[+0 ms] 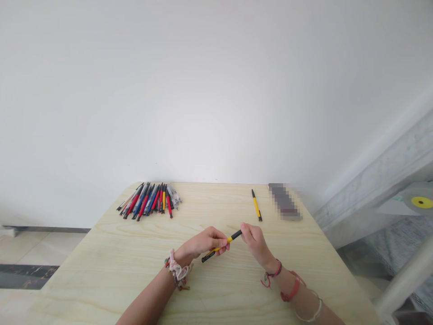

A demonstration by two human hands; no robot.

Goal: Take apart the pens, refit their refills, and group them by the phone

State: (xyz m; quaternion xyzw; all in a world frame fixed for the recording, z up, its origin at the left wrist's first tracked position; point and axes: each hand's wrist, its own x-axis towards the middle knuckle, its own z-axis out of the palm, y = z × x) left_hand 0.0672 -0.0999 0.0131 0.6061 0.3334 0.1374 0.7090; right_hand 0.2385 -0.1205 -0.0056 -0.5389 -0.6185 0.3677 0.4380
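A yellow and black pen (233,236) is held at a slant above the middle of the table. My left hand (211,240) is closed around its yellow barrel, with the black clip end sticking out toward the lower left. At the pen's black tip end, the fingers of my right hand (254,239) are pinched together; their exact hold on the tip is partly hidden. Beyond my right hand lies another yellow and black pen (256,205), flat on the table.
A pile of red, blue, yellow and clear pens (149,201) lies at the back left of the pale wooden table (209,203). A dark, pixelated flat object (284,201) is at the back right. The white wall (209,90) stands behind the table.
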